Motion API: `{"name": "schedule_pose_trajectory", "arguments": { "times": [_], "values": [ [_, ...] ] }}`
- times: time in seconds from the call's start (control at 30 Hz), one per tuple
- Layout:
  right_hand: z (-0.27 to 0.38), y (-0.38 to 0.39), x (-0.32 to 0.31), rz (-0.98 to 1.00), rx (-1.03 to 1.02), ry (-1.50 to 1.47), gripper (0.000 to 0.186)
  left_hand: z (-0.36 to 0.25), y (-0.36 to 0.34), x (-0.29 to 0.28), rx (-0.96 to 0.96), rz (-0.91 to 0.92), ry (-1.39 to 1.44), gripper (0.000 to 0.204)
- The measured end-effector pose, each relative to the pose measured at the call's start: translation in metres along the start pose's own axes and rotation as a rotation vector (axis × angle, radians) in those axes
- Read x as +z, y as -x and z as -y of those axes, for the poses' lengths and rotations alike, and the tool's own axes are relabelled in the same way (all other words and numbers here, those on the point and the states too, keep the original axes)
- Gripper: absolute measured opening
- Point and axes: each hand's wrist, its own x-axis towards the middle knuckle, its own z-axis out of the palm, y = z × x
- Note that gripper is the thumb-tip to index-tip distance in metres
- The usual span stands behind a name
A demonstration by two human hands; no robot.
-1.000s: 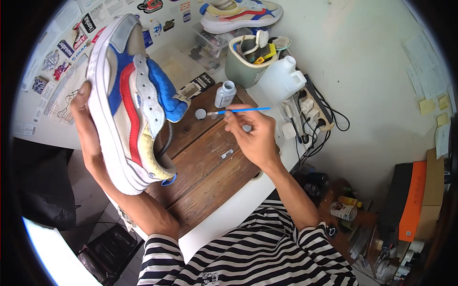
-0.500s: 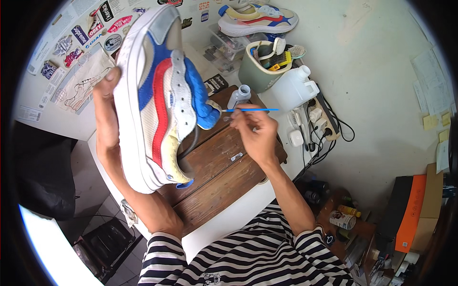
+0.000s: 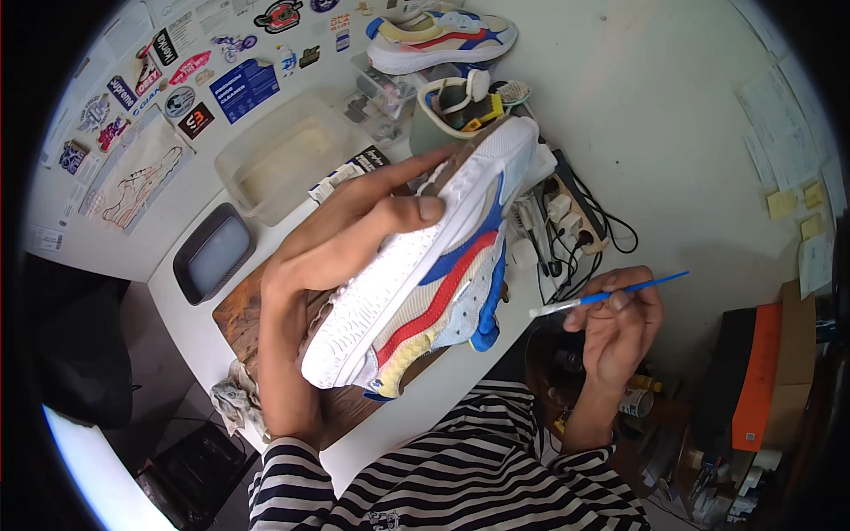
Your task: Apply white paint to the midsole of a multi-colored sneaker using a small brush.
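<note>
My left hand [image 3: 335,237] is closed around a sneaker [image 3: 436,299], its thumb on the white sole. Tilted, the shoe has its toe toward the far right and its heel toward me. Its side shows cream mesh, a red stripe and blue panels; blue laces hang off its right side. A thin paintbrush [image 3: 651,282] with a blue handle and pale bristles is pinched in my right hand [image 3: 618,326], right of the shoe and apart from it. The bristles point left toward the sneaker. Beneath the shoe lies a wooden board [image 3: 241,310], partly covered.
A matching sneaker [image 3: 443,42] rests at the back above clear boxes. Near it stands a green bin [image 3: 427,133] of brushes. A clear basin [image 3: 283,159] and a dark-rimmed tray [image 3: 214,252] sit left, a crumpled rag [image 3: 237,398] nearer. Cables and a power strip [image 3: 577,211] lie right.
The sneaker has swung right and tilted, turning its sole more into view. My right hand has drawn the brush away from the shoe's laces to the right. The small bottle is now hidden.
</note>
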Motion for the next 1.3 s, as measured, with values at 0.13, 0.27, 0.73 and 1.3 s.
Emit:
{"name": "schedule_pose_trajectory", "arguments": {
  "times": [0.13, 0.27, 0.73, 1.3],
  "values": [
    [0.004, 0.013, -0.006, 0.210, -0.087, 0.089, 0.009, 0.004, -0.008, 0.020, -0.023, 0.119, -0.045, 0.081],
    [0.000, 0.024, -0.012, 0.239, -0.103, 0.161, 0.007, 0.001, -0.015, 0.029, -0.080, 0.209, -0.086, 0.081],
    [-0.005, 0.026, -0.006, 0.239, -0.127, 0.223, 0.008, -0.003, -0.013, 0.031, -0.110, 0.228, -0.033, 0.082],
    [0.002, 0.023, 0.003, 0.298, -0.314, 0.412, 0.005, -0.001, -0.015, 0.035, -0.058, 0.164, -0.183, 0.087]
  ]
}}
